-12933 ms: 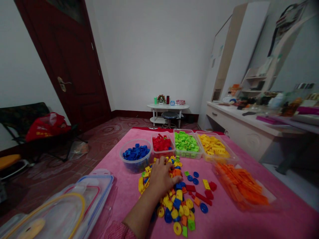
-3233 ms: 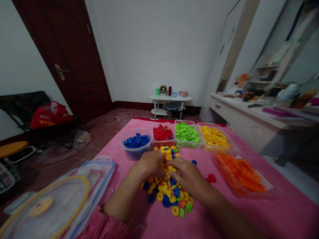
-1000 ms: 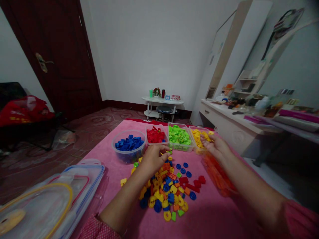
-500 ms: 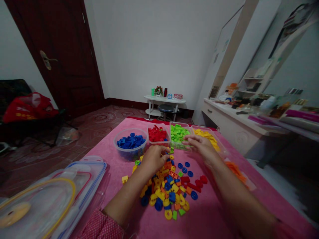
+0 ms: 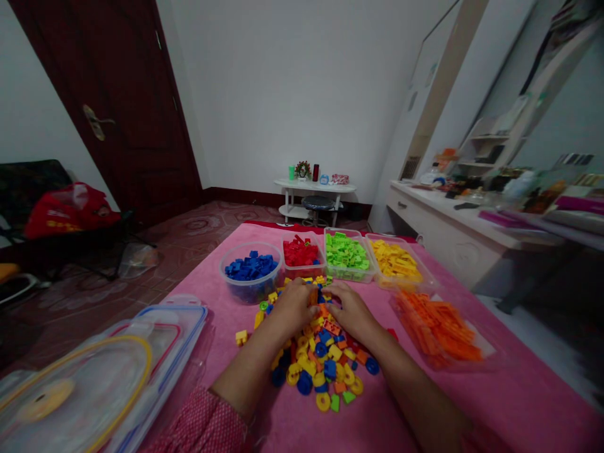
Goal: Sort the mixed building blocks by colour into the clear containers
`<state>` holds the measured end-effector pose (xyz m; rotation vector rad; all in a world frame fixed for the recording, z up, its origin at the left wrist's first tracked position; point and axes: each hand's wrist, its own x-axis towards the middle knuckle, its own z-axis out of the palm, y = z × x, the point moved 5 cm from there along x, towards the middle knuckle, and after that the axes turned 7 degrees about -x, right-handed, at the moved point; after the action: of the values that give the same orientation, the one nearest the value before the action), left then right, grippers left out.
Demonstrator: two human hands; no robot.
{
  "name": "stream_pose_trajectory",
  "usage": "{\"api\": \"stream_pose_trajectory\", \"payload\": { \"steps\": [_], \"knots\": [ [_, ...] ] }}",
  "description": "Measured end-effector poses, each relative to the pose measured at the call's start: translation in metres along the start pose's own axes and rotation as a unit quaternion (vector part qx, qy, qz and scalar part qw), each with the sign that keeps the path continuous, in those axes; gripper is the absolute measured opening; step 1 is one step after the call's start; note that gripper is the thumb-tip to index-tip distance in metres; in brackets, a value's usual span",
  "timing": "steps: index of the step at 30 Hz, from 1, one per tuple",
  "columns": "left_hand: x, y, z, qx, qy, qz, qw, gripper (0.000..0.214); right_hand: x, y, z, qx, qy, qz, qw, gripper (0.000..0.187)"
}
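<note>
A mixed pile of toy building blocks (image 5: pixel 330 371) in yellow, blue, orange and green lies on the pink cloth, with small wheels and rings among them. My left hand (image 5: pixel 296 307) is at the far side of the pile, its fingers curled down among the pieces; whatever they hold is hidden. Facing it from the right is my right hand (image 5: pixel 353 312), thumb and fingers apart over the same pieces, with nothing visible between them. Behind the hands stand tubs of blue blocks (image 5: pixel 252 265), red blocks (image 5: pixel 300 251), green blocks (image 5: pixel 346 253) and yellow blocks (image 5: pixel 395 259).
A clear box of orange blocks (image 5: pixel 438 324) sits right of my right forearm. Stacked plastic lids (image 5: pixel 170 352) lie at the left edge of the pink-covered table (image 5: pixel 226 390). Farther off are a dressing table (image 5: pixel 453 214) and a small white stand (image 5: pixel 292 184).
My right hand has come from the front of the green tub down and left to the pile, beside my left hand. My left hand stays over the pile.
</note>
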<state>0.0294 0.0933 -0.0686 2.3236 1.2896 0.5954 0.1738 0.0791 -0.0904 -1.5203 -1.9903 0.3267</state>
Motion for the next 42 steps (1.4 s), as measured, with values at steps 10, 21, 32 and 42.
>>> {"api": "stream_pose_trajectory", "payload": {
  "steps": [10, 21, 32, 42],
  "knots": [
    [0.008, -0.007, -0.006, -0.188, -0.052, 0.003, 0.981, 0.034, -0.004, -0.014, -0.024, -0.075, -0.043, 0.029, 0.996, 0.028],
    [0.002, -0.012, -0.016, -0.092, -0.075, -0.008, 0.993, 0.032, -0.017, -0.025, -0.006, -0.151, -0.132, 0.036, 0.979, 0.058],
    [0.002, 0.013, -0.018, -0.149, -0.043, 0.040, 0.987, 0.030, -0.013, -0.026, -0.032, -0.148, -0.079, 0.060, 0.984, 0.011],
    [0.001, 0.028, -0.014, -0.189, -0.032, 0.069, 0.979, 0.037, -0.009, -0.038, -0.058, -0.058, -0.015, 0.027, 0.998, 0.012]
  ]
}}
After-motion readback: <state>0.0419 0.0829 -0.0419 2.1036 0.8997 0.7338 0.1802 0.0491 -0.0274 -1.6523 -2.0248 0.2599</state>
